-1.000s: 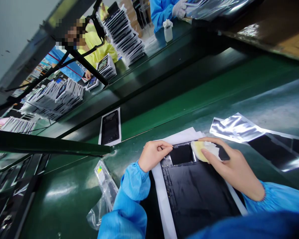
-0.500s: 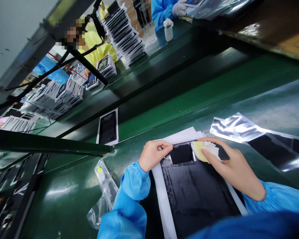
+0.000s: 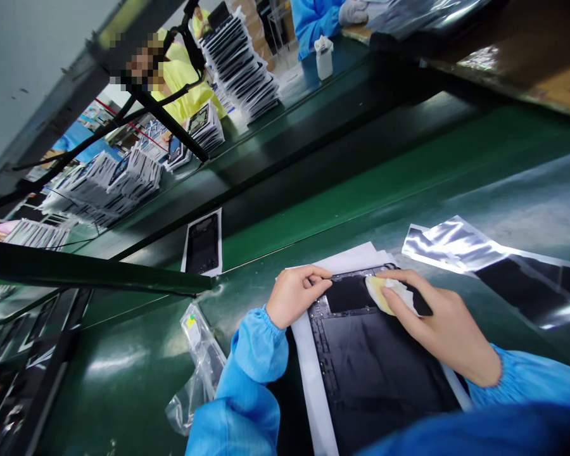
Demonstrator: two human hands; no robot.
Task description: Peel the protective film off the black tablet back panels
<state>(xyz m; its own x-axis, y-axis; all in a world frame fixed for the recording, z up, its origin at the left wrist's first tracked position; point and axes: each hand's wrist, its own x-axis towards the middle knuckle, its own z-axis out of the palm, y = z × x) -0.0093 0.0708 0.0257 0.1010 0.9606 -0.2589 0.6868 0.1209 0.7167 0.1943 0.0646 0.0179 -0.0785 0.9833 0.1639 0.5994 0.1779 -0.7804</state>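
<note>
A black tablet housing [image 3: 384, 367] lies on white paper [image 3: 320, 405] in front of me, its inner side with small parts along the edge facing up. My left hand [image 3: 297, 294] is closed, thumb and fingertips pinched at the far left corner of the housing. My right hand [image 3: 444, 326] grips a yellow-and-white wiping pad [image 3: 382, 294], which looks like a sponge wrapped in cloth. The pad rests at the housing's far end, beside a smooth black rectangle [image 3: 346, 294]. The fingers partly cover the pad and the far right corner.
Silvery and dark film sheets [image 3: 456, 244] lie to the right. A clear plastic bag [image 3: 202, 361] is at left. On the green belt sits another housing [image 3: 203, 244] on paper. Beyond are a white bottle [image 3: 323, 58], stacked panels [image 3: 240, 66], co-workers and a dark metal frame [image 3: 95, 269].
My right hand and the pad have shifted slightly left and toward me over the housing. My left hand stays at the corner. A co-worker's gloved hand at the top has moved a little right.
</note>
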